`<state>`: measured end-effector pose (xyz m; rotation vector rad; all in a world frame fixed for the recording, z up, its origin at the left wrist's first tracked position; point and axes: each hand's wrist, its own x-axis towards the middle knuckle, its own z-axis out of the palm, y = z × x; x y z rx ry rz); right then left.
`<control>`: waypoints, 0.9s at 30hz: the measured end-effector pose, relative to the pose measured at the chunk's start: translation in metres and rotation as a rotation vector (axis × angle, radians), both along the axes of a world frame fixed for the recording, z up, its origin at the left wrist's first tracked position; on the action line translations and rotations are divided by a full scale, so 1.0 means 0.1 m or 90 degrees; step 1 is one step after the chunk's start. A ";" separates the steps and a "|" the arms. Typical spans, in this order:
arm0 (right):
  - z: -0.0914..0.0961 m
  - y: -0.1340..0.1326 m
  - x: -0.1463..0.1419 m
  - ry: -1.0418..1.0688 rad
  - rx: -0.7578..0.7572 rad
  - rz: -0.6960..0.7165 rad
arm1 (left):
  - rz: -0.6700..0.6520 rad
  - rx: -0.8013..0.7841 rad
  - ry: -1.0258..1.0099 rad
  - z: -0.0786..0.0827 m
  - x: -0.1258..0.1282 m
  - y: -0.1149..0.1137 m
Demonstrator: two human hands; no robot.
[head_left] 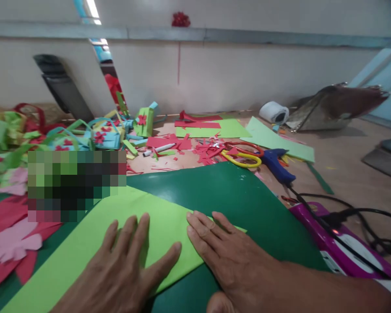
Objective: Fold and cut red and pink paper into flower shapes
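Observation:
A light green sheet of paper (pixel 74 256) lies across a dark green board (pixel 195 182), reaching from the lower left to the middle. My left hand (pixel 124 261) rests flat on the sheet with its fingers spread and thumb out to the right. Over the sheet's right end lies my right hand (pixel 228 252), fingers stretched out and pressing down on the paper. A small corner of the sheet shows beyond the right fingers. Part of the paper is hidden under both hands.
Red paper scraps (pixel 211 150), scissors with yellow and red handles (pixel 247 161) and a blue glue gun (pixel 278 167) lie behind the board. A purple power strip (pixel 345 243) with black cords is at right. Small paper bags (pixel 107 134) and paper flowers (pixel 13 239) crowd the left.

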<state>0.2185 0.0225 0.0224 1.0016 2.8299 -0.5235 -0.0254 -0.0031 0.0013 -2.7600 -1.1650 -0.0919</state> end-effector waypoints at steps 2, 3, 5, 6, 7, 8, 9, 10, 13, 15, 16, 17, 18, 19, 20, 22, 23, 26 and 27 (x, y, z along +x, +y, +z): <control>0.08 0.03 -0.16 0.003 -0.067 -0.035 | 0.007 -0.018 -0.003 0.12 0.03 0.00; 0.11 0.05 -0.22 0.008 -0.089 -0.048 | 0.003 -0.024 -0.005 0.17 0.04 0.00; 0.12 0.11 -0.32 0.027 -0.094 -0.047 | -0.008 -0.029 -0.002 0.24 0.04 -0.01; 0.11 0.15 -0.36 0.039 -0.079 -0.038 | -0.010 -0.029 0.004 0.26 0.05 -0.01; 0.09 0.19 -0.39 0.050 -0.063 -0.025 | -0.008 -0.029 0.011 0.27 0.05 -0.02; 0.06 0.23 -0.42 0.058 -0.049 -0.013 | -0.002 -0.031 0.020 0.28 0.05 -0.03; 0.04 0.28 -0.45 0.062 -0.040 -0.007 | 0.005 -0.036 0.026 0.29 0.05 -0.03; 0.01 0.32 -0.49 0.060 -0.036 -0.003 | 0.011 -0.043 0.027 0.30 0.06 -0.04; -0.04 0.43 -0.59 0.055 -0.026 -0.004 | 0.024 -0.086 0.017 0.31 0.08 -0.04; -0.05 0.47 -0.64 0.056 -0.014 -0.013 | 0.033 -0.112 0.012 0.32 0.08 -0.04; -0.05 0.47 -0.66 0.057 -0.009 -0.020 | 0.037 -0.122 0.011 0.33 0.09 -0.05; -0.05 0.48 -0.68 0.057 -0.005 -0.025 | 0.041 -0.127 0.008 0.33 0.09 -0.05; -0.05 0.47 -0.69 0.056 -0.001 -0.029 | 0.047 -0.130 0.004 0.33 0.09 -0.05; -0.04 0.47 -0.69 0.056 0.002 -0.031 | 0.054 -0.133 0.000 0.33 0.10 -0.06; -0.04 0.46 -0.70 0.055 0.006 -0.033 | 0.060 -0.136 -0.004 0.34 0.11 -0.06; -0.04 0.46 -0.70 0.056 0.016 -0.038 | 0.070 -0.145 -0.011 0.35 0.13 -0.07; -0.05 0.46 -0.70 0.056 0.021 -0.040 | 0.069 -0.150 -0.015 0.36 0.14 -0.06; -0.07 0.48 -0.71 0.058 0.031 -0.039 | 0.039 -0.174 -0.028 0.38 0.16 -0.04; -0.08 0.50 -0.72 0.059 0.031 -0.038 | 0.026 -0.189 -0.029 0.38 0.16 -0.03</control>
